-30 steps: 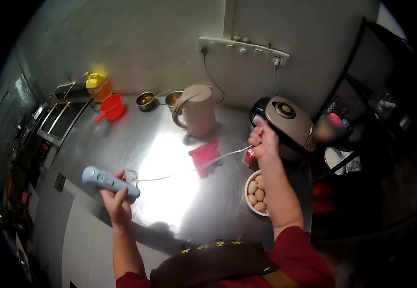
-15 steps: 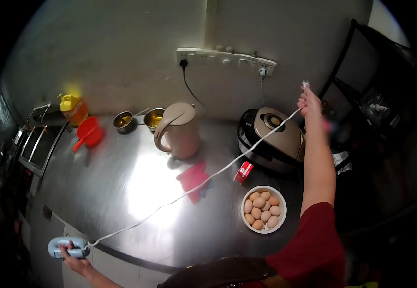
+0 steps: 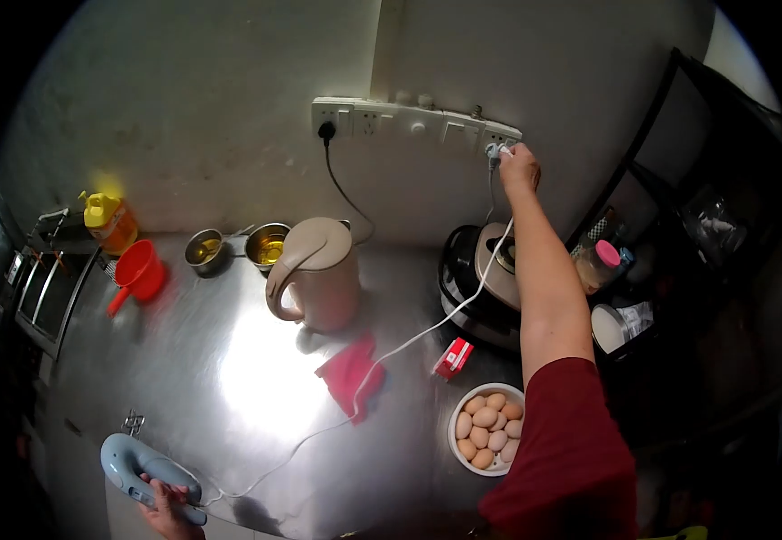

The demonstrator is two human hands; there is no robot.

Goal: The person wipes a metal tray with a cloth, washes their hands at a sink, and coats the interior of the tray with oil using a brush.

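In my left hand (image 3: pixel 166 508), low at the left, is a light blue hand mixer (image 3: pixel 130 463), gripped by its handle. Metal beaters (image 3: pixel 134 421) stick out beyond its front. From the mixer a white cord (image 3: pixel 382 358) runs slackly across the steel table to the right. My right hand (image 3: pixel 521 167) is up at the wall, its fingers closed round a white plug (image 3: pixel 504 151) at the right end of the socket strip (image 3: pixel 391 120). Another pale plug (image 3: pixel 492 151) sits right beside it. Whether the held plug is in the socket, I cannot tell.
On the steel table (image 3: pixel 184 360) stand a beige kettle (image 3: pixel 328 279), a rice cooker (image 3: pixel 472 279) partly behind my arm, a bowl of eggs (image 3: pixel 485 427), a red box (image 3: pixel 453 358), a pink cloth (image 3: pixel 353 373), two metal pots (image 3: pixel 206 252) and a red dipper (image 3: pixel 141 270). Dark shelves (image 3: pixel 670 216) stand at right.
My right hand has moved left to the socket strip with the plug. My left hand has turned the mixer, so its beaters now show. The cord hangs slacker.
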